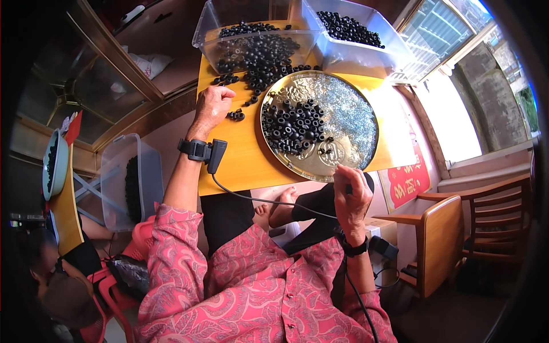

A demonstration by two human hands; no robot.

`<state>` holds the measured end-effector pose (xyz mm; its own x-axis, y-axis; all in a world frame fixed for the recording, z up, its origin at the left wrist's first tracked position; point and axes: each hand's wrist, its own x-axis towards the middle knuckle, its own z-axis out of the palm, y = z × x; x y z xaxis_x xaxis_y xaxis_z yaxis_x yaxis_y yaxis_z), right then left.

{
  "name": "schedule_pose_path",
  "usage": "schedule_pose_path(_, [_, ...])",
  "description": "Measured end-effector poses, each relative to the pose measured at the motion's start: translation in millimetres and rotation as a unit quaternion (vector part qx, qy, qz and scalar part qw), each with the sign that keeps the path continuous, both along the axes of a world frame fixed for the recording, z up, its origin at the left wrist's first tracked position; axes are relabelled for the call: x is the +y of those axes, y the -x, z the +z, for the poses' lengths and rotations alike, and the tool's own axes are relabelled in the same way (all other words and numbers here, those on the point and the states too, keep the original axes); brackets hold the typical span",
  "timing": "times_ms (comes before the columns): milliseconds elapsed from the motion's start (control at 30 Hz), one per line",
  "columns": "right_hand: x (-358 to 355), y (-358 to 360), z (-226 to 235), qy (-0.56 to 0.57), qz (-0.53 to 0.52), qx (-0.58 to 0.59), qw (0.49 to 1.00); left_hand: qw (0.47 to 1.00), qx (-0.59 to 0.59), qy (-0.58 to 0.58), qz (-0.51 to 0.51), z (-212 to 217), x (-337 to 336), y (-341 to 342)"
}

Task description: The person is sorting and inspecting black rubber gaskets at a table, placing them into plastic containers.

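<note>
My left hand [213, 107] is over the left side of the yellow table, closed with its fingertips curled together; what they hold, if anything, is hidden. Beside it lie a few loose black ring-shaped pieces [235, 115]. At the near rim of a round metal tray [306, 166], my right hand [351, 197] is closed in a pinch, and anything in it is too small to make out. On the tray's left half sits a heap of black rings [294, 126]. Small glittering bits [349, 117] cover much of its right half.
Behind the tray stand two clear plastic bins, one [204, 37] tipped with black rings spilling onto the yellow table [223, 171], the other [349, 57] upright and holding more. A cable [251, 198] runs from my left wrist. A wooden chair [443, 246] stands right; another person [68, 291] sits lower left.
</note>
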<state>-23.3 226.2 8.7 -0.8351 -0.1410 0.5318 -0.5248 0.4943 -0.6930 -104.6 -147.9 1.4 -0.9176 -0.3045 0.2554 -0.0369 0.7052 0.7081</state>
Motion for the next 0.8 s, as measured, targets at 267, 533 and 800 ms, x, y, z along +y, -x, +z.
schedule_pose_path(267, [1, -4, 3, -0.002, -0.005, 0.003, 1.0, 0.997, 0.004, 0.053, 0.058, -15, -12, 11])
schedule_pose_path(533, [8, -7, -10, 0.215, 0.02, -0.184, 0.959, 0.992, 0.002, -0.11, -0.067, 34, 82, -54])
schedule_pose_path(800, [8, -9, -4, 0.303, 0.031, -0.244, 0.921, 0.983, 0.055, -0.062, -0.162, 16, 172, -89])
